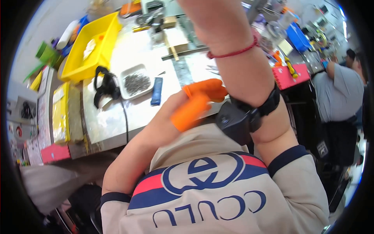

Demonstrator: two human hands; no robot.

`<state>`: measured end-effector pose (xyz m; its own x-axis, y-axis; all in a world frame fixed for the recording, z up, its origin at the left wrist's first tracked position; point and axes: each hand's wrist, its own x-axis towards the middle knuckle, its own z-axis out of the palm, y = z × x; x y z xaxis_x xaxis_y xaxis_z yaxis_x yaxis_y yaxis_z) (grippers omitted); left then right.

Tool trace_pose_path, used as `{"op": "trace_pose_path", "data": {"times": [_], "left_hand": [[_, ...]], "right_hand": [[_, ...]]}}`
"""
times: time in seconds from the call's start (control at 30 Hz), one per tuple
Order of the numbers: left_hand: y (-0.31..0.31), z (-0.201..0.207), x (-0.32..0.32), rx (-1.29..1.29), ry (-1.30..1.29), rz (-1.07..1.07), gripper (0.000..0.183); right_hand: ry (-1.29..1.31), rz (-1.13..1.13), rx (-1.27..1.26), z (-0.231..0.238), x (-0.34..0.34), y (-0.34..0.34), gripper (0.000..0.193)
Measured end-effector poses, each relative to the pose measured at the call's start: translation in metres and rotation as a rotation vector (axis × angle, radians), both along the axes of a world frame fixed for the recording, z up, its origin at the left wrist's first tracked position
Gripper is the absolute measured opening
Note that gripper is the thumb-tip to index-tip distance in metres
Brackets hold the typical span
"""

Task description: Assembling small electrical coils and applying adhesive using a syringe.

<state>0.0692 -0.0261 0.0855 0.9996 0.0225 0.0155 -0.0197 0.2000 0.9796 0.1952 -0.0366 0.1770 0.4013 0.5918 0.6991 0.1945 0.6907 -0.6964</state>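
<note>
Over the table's front edge is my left hand, its fingers and thumb in orange rubber covers. The thumb is blurred and stands off from the loosely bent fingers, and nothing shows between them. My right arm reaches up past the far side of the table. Of my right hand only the part by the wrist shows; its fingers are cut off by the upper edge. A red cord bracelet circles that wrist, and a black strapped device sits on the forearm. Nearest my left hand lies a dark blue bar-shaped piece.
A white dish holds many small metal pieces. Beside it lies a black strapped device with a cable running off the front edge. A yellow bin stands at left, a metal strip mid-table, a pink pad at right. Another person sits at right.
</note>
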Motion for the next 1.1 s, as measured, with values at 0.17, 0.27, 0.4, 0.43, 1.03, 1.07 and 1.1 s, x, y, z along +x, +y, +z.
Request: {"op": "trace_pose_path", "data": {"times": [0.17, 0.27, 0.4, 0.43, 1.03, 1.07, 1.1], "left_hand": [[-0.010, -0.028, 0.042, -0.229, 0.032, -0.087, 0.051], [-0.014, -0.008, 0.045, -0.073, 0.207, -0.237, 0.037], [-0.014, 0.000, 0.045, -0.615, 0.276, -0.397, 0.026], [-0.008, 0.002, 0.046, -0.455, 0.147, -0.448, 0.027], [-0.024, 0.077, 0.011, 0.773, -0.444, -0.132, 0.016], [-0.023, 0.082, 0.006, 0.840, -0.612, -0.057, 0.021], [-0.024, 0.087, 0.000, 0.907, -0.778, 0.021, 0.027]], "right_hand": [[0.238, 0.124, 0.191, 0.007, -0.036, -0.004, 0.016], [-0.011, 0.421, -0.020, 0.001, -0.064, -0.032, 0.017], [0.212, 0.886, -0.273, -0.004, -0.093, -0.053, 0.018], [0.124, 0.900, -0.308, -0.008, -0.099, -0.055, 0.018], [-0.720, 0.869, -0.502, -0.051, -0.094, -0.058, 0.028], [-0.626, 0.833, -0.557, -0.053, -0.080, -0.052, 0.029], [-0.533, 0.798, -0.610, -0.054, -0.066, -0.045, 0.029]]}}
